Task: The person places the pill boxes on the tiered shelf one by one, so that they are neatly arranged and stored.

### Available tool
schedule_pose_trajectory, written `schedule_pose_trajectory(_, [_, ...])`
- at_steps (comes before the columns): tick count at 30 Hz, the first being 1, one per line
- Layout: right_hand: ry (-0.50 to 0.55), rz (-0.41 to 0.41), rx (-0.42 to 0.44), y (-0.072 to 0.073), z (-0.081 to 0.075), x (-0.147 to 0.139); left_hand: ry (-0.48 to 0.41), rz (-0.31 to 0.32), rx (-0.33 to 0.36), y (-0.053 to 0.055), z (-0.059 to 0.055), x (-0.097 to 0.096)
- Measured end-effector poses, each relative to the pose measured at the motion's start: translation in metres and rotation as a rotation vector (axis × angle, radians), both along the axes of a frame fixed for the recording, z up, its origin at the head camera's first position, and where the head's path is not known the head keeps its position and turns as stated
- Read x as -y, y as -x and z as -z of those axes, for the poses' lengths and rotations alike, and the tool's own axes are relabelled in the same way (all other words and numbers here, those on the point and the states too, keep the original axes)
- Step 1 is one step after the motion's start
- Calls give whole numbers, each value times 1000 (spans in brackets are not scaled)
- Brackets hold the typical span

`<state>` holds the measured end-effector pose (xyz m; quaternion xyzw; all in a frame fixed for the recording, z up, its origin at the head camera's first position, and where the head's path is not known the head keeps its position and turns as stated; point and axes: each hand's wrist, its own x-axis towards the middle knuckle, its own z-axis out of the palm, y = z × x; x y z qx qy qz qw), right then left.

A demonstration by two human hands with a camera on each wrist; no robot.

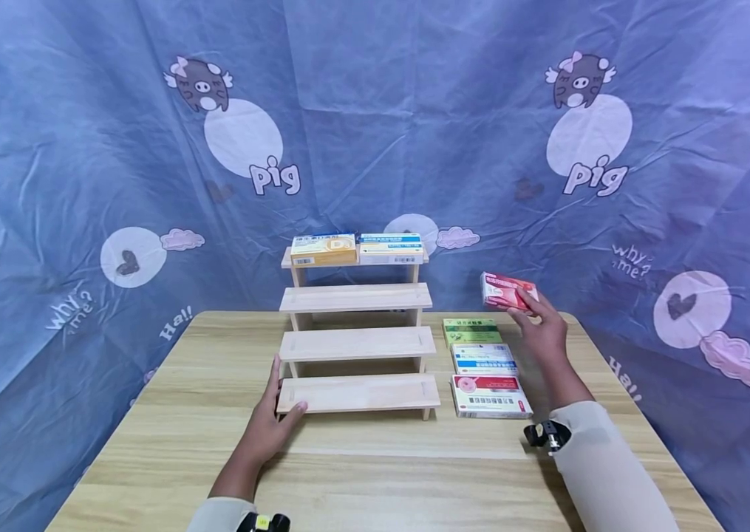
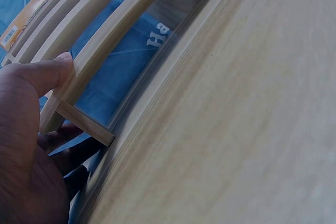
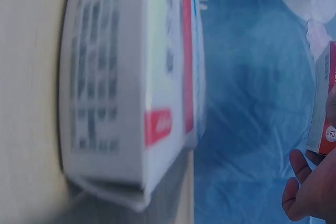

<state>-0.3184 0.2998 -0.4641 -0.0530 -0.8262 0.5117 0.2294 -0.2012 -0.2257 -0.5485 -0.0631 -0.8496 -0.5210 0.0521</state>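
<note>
My left hand grips the left end of the lowest step of a four-tier wooden display rack. In the left wrist view its thumb lies on the step's edge, and the other fingers are by the end, partly hidden. My right hand holds a red-and-white medicine box up above the back right of the table. Beneath it, a green box, a white-and-blue box and a white-and-red box lie in a column right of the rack.
On the rack's top tier sit a yellow-and-white box and a white-and-blue carton, side by side. The wooden table ends at the back against a blue patterned cloth.
</note>
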Motion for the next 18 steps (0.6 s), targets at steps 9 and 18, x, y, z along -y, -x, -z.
schedule_pose_trajectory(9, [99,-32,-12,-10,-14,23,5,0,1,0,-2,0])
schedule_pose_trajectory(18, [153,-48,7,-16,-19,41,10,3,-12,0,-1,0])
